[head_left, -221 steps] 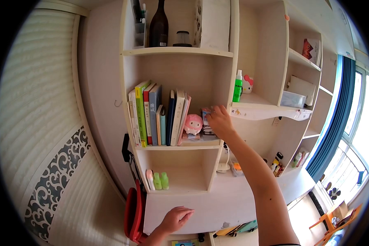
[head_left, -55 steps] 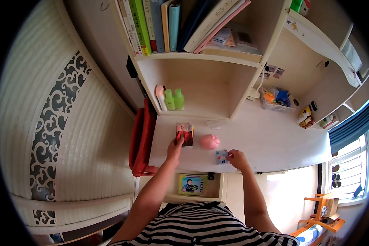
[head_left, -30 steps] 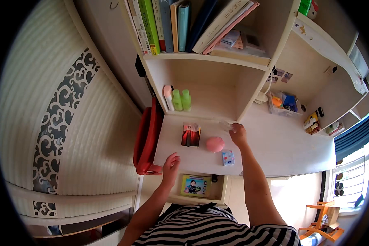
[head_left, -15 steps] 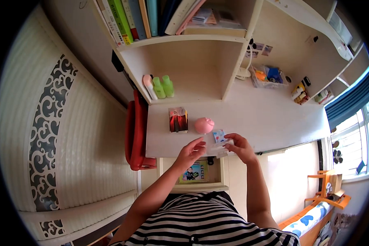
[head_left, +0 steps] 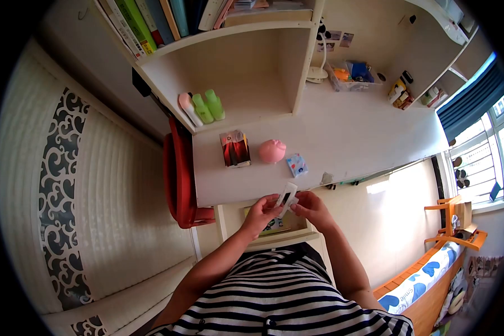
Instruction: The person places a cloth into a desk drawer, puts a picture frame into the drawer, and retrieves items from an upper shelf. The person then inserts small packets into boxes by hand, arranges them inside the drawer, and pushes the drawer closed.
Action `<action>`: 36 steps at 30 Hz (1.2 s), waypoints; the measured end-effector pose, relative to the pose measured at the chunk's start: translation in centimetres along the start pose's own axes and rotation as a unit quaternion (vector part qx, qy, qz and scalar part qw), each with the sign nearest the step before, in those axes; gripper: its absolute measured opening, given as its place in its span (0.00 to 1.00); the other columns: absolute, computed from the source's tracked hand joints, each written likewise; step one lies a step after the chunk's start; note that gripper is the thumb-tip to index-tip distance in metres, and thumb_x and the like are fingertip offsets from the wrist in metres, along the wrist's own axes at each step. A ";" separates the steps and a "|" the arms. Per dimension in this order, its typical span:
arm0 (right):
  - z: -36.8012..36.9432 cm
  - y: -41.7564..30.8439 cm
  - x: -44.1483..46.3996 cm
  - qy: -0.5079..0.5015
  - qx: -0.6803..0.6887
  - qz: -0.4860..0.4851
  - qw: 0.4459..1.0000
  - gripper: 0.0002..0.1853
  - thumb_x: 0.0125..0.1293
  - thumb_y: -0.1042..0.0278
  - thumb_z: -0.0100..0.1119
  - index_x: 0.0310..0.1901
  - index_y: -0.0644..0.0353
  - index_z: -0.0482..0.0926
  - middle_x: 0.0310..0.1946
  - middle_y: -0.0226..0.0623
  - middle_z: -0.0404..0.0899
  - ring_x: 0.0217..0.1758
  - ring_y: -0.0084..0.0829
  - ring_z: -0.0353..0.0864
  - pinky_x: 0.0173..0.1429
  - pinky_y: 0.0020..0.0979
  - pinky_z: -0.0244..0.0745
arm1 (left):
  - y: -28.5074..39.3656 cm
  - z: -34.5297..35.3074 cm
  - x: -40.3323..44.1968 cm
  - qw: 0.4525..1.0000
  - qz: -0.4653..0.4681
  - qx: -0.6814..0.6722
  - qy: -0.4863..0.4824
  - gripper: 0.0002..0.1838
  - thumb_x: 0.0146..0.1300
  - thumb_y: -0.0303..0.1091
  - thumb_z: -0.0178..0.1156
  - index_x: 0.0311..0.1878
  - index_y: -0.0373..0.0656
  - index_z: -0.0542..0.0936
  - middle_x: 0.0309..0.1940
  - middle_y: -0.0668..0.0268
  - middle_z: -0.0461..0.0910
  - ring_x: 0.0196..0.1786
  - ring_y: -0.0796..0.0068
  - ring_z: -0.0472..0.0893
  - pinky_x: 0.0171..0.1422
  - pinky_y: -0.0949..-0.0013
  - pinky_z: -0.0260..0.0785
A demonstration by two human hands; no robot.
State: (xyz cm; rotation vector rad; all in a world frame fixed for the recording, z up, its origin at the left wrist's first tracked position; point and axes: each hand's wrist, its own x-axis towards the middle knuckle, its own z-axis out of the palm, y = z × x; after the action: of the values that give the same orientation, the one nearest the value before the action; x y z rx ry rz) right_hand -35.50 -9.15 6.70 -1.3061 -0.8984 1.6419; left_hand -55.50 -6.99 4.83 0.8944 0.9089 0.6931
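My left hand (head_left: 261,216) and my right hand (head_left: 315,210) are close together in front of the desk edge. Between their fingers is a small whitish, partly see-through plastic piece (head_left: 292,188) with a dark strip on it; its exact kind is unclear. Both hands are closed on it, the left from its left side and the right from its lower right. Below them an open drawer (head_left: 304,230) holds a colourful printed booklet (head_left: 271,226), partly hidden by the hands. On the desk just beyond lies a small blue-and-white patterned packet (head_left: 297,165).
On the white desk (head_left: 353,134) stand a pink round ornament (head_left: 272,151) and a stack of cards or booklets (head_left: 236,150). Green bottles (head_left: 214,105) fill a shelf corner. A clear bin (head_left: 353,77) sits at the back, a red chair (head_left: 180,178) at the left.
My hands have come together and drawn back off the desk top, over the drawer. The plastic piece moved with them, and my left hand now grips it too. The view has shifted.
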 end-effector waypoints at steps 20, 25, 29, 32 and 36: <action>0.2 10.4 4.0 0.120 -0.596 0.113 0.786 0.23 0.47 0.64 0.61 0.45 0.65 0.71 0.41 0.54 0.76 0.46 0.50 0.77 0.52 0.43 0.74 | -10.4 -6.6 -1.3 0.983 -0.074 0.168 0.012 0.21 0.62 0.37 0.60 0.55 0.38 0.74 0.41 0.63 0.79 0.43 0.76 0.77 0.48 0.72 0.70; 1.7 9.6 3.9 0.126 -0.628 0.156 0.752 0.22 0.49 0.64 0.61 0.45 0.64 0.70 0.43 0.51 0.76 0.48 0.47 0.78 0.52 0.40 0.75 | -9.3 -7.2 -1.8 0.980 -0.096 0.175 0.008 0.20 0.63 0.36 0.59 0.56 0.37 0.73 0.42 0.63 0.78 0.44 0.76 0.76 0.50 0.73 0.69; 1.9 10.7 4.3 0.137 -0.657 0.176 0.720 0.20 0.51 0.63 0.61 0.45 0.62 0.71 0.44 0.47 0.76 0.49 0.42 0.79 0.50 0.38 0.77 | -9.3 -8.0 -1.7 0.977 -0.109 0.181 -0.009 0.20 0.64 0.35 0.58 0.57 0.37 0.73 0.43 0.64 0.78 0.46 0.78 0.75 0.52 0.74 0.67; 2.1 10.7 4.3 0.139 -0.663 0.194 0.710 0.20 0.52 0.63 0.62 0.45 0.62 0.71 0.44 0.46 0.77 0.49 0.41 0.79 0.49 0.37 0.77 | -9.0 -8.4 -1.8 0.973 -0.108 0.201 -0.014 0.20 0.65 0.34 0.57 0.57 0.37 0.72 0.43 0.63 0.78 0.46 0.77 0.76 0.52 0.75 0.67; 2.3 11.6 4.2 0.157 -0.673 0.195 0.696 0.19 0.53 0.63 0.61 0.44 0.62 0.72 0.43 0.46 0.77 0.48 0.40 0.79 0.49 0.36 0.77 | -9.7 -9.5 -1.4 0.977 -0.122 0.173 -0.033 0.20 0.65 0.34 0.56 0.58 0.36 0.71 0.43 0.62 0.78 0.45 0.76 0.77 0.52 0.74 0.68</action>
State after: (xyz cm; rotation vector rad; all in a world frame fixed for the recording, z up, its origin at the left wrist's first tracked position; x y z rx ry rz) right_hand -40.23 -9.95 -4.93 -2.7999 -1.7951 0.7327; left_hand -63.18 -9.36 -6.21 1.0830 1.0780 0.2949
